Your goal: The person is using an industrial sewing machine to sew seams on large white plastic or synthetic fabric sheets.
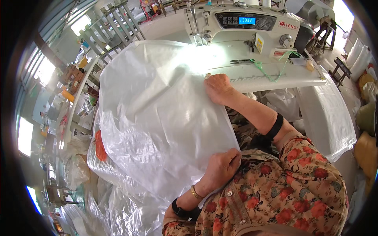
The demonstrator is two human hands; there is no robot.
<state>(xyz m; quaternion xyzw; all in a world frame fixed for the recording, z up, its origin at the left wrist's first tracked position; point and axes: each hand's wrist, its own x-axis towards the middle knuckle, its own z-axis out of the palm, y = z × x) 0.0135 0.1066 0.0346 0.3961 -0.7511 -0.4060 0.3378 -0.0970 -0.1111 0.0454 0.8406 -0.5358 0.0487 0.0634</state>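
Note:
A large white plastic sheet (pixel 157 106) spreads from the bed of the sewing machine (pixel 232 37) down toward my lap. Its far edge lies in the bright lamp glow under the needle area, where glare hides the detail. My right hand (pixel 218 88) is closed on the sheet's right edge, at the front rim of the machine bed. Closer to my body, my left hand (pixel 223 168) pinches the same edge lower down. The sheet runs fairly straight between the two hands.
Dark snips (pixel 241 61) and a green string (pixel 271 74) lie on the machine bed. More white sheeting (pixel 327 114) hangs at the right. Clear crinkled plastic (pixel 126 208) is heaped at lower left, below an orange-red piece (pixel 100 145). A metal rack (pixel 114 27) stands behind.

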